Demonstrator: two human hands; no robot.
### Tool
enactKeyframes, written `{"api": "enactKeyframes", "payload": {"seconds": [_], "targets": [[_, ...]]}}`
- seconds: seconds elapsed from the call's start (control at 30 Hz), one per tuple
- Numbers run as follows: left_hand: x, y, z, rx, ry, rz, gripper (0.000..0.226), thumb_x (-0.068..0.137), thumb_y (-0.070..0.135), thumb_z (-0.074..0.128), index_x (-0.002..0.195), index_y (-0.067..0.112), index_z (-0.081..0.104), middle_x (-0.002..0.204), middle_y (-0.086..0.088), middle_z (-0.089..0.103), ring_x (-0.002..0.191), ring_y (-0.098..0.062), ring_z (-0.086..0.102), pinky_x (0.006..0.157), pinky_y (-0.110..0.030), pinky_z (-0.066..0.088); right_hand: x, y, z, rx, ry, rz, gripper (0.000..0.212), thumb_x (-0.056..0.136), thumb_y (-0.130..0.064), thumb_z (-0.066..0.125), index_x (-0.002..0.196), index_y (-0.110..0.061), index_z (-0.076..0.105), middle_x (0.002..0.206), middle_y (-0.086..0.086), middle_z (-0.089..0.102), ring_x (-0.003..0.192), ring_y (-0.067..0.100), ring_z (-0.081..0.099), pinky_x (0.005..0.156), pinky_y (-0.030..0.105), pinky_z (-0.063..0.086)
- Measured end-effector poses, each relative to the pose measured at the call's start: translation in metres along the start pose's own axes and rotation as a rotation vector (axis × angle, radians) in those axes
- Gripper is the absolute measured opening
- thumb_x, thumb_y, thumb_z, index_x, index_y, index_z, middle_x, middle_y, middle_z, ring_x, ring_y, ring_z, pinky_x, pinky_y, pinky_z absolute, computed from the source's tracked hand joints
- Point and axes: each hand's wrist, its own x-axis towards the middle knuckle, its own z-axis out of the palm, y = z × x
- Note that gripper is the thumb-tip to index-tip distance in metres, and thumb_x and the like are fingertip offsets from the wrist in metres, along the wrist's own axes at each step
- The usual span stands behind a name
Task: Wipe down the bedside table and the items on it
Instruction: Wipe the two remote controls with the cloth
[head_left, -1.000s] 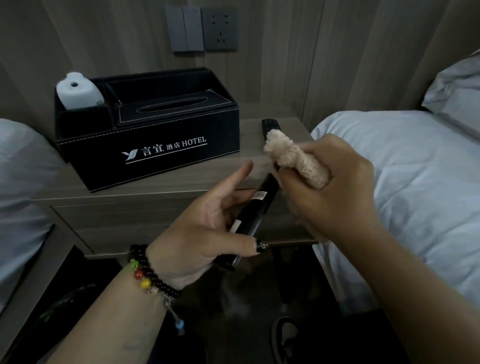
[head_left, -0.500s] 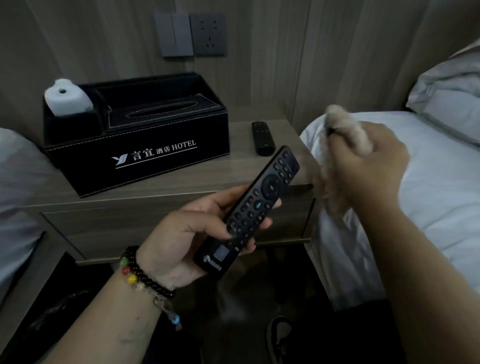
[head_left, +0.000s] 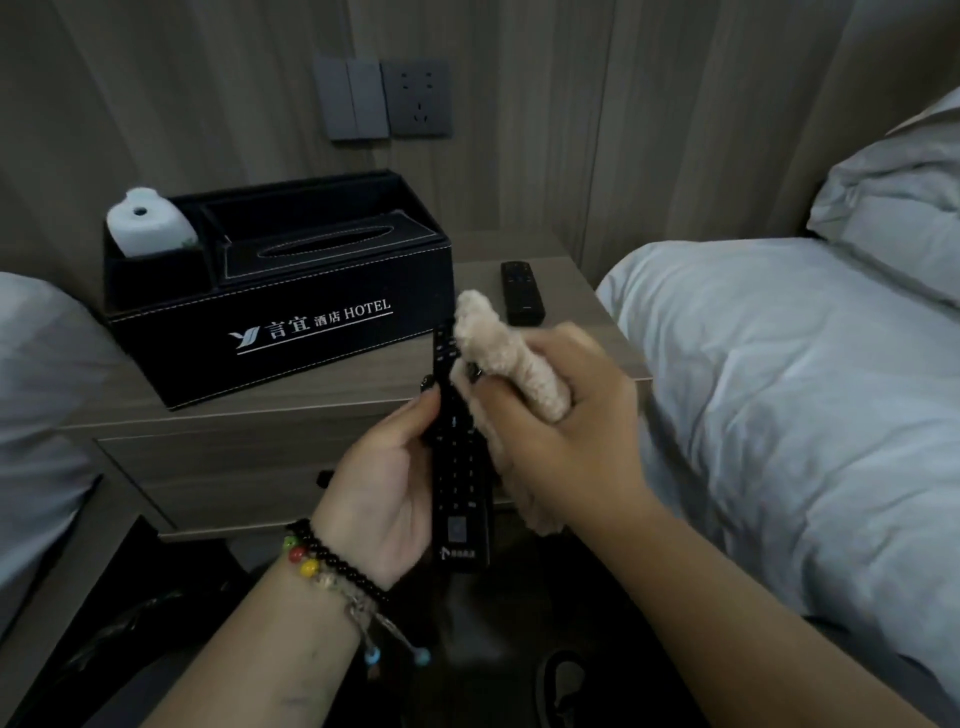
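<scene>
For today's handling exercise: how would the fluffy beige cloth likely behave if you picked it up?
The cloth looks floppy: it bunches in the right hand and droops below. Its fluffy pile suggests it is light, grippy and unlikely to roll.

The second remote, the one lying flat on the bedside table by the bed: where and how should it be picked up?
The second remote is best pinched across its long side edges near the middle, coming from above. It lies flat, buttons up, on the bedside table, so nothing reaches underneath, and it is slim enough for thumb and fingers to span.
</scene>
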Motion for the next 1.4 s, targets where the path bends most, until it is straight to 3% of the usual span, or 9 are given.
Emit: {"api": "enactKeyframes", "payload": {"seconds": [0.13,0.23,0.43,0.5,0.63,0.7,0.93,1.23,1.4], "targets": [[0.011,0.021,0.009,-0.051,0.061,0.018,0.054,0.098,0.024,0.040,0.062,0.001,0.074,0.067,-0.014,0.070,0.056,-0.019,0.070,0.047,-0.027,0.056,-0.006,0.003,-0.006,0.043,-0.252,-0.157,0.024,0.076,-0.015,0.075,0.098,-0.007,0.072,0.082,-0.002,0.061,0.071,0.002,0.058,0.065,0.011,0.041],[0.030,0.035,0.020,0.030,0.105,-0.083,0.039,0.098,0.029,0.043,0.083,0.001,0.066,0.069,-0.013,0.067,0.053,-0.019,0.067,0.050,-0.029,0.058,0.005,0.005,-0.023,0.096,-0.287,-0.135,0.016,0.075,-0.016,0.074,0.091,-0.016,0.074,0.077,-0.007,0.062,0.069,0.007,0.060,0.064,0.017,0.045],[0.066,0.040,0.059,0.342,0.097,-0.097,0.022,0.092,0.024,0.057,0.097,0.003,0.063,0.067,-0.008,0.062,0.046,-0.014,0.060,0.044,-0.021,0.052,0.031,0.016,-0.052,0.204,0.034,0.219,0.020,0.078,-0.014,0.066,0.061,-0.023,0.062,0.061,-0.010,0.058,0.059,0.005,0.054,0.056,0.024,0.044],[0.081,0.039,0.063,0.489,0.213,0.054,0.029,0.085,0.013,0.066,0.110,0.002,0.055,0.074,-0.009,0.063,0.051,-0.015,0.061,0.046,-0.023,0.051,0.037,0.022,-0.055,0.200,0.120,0.339,0.029,0.082,-0.014,0.066,0.056,-0.023,0.059,0.053,-0.011,0.052,0.054,0.005,0.047,0.053,0.025,0.042],[0.090,0.046,0.051,1.392,0.467,0.576,0.065,0.075,0.021,0.075,0.128,0.023,0.038,0.112,0.001,0.055,0.088,-0.015,0.058,0.069,-0.024,0.043,0.045,0.033,-0.057,0.194,0.194,0.414,0.033,0.083,-0.019,0.065,0.053,-0.015,0.052,0.049,-0.004,0.044,0.051,0.011,0.040,0.051,0.031,0.037],[0.085,0.056,0.040,1.591,0.559,0.761,0.063,0.078,0.025,0.071,0.131,0.024,0.037,0.124,-0.002,0.045,0.101,-0.021,0.054,0.078,-0.026,0.042,0.048,0.037,-0.056,0.204,0.198,0.425,0.030,0.083,-0.020,0.066,0.059,-0.007,0.055,0.051,0.002,0.047,0.051,0.013,0.042,0.050,0.032,0.038],[0.094,0.090,-0.004,1.730,0.761,0.627,0.066,0.077,0.032,0.068,0.137,0.024,0.040,0.138,-0.002,0.040,0.111,-0.028,0.055,0.085,-0.036,0.049,0.056,0.037,-0.031,0.150,0.110,0.350,0.024,0.082,-0.020,0.068,0.063,-0.006,0.060,0.054,0.005,0.054,0.051,0.013,0.047,0.050,0.027,0.040],[0.069,0.116,-0.040,1.722,0.582,0.801,0.051,0.073,0.027,0.074,0.121,0.020,0.059,0.119,0.000,0.058,0.109,-0.019,0.056,0.089,-0.022,0.039,0.049,0.026,0.002,0.040,-0.017,0.280,0.015,0.079,-0.026,0.068,0.065,-0.024,0.064,0.068,-0.003,0.061,0.059,0.005,0.054,0.053,0.010,0.038],[0.043,0.147,-0.071,1.681,0.590,0.670,0.056,0.072,0.022,0.080,0.123,0.017,0.057,0.114,-0.001,0.060,0.099,-0.024,0.063,0.086,-0.038,0.053,0.047,0.019,0.013,0.042,-0.031,0.248,0.015,0.080,-0.023,0.069,0.066,-0.022,0.066,0.070,-0.004,0.060,0.067,0.004,0.056,0.055,0.007,0.039]]}}
